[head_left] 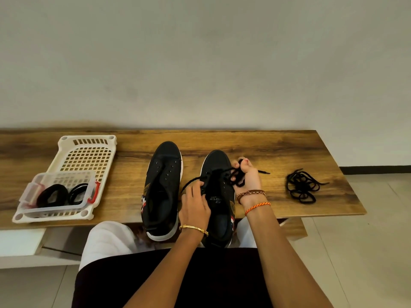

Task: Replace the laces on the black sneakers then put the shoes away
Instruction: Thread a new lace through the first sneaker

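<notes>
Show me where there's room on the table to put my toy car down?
Bare wood lies along the back edge of the table behind both sneakers, and between the white basket and the left sneaker. It is crowded by the right sneaker, where both hands work a lace, and at the loose lace pile.

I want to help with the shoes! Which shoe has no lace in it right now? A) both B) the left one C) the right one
B: the left sneaker shows bare eyelets, while the right sneaker has a black lace running through it.
</notes>
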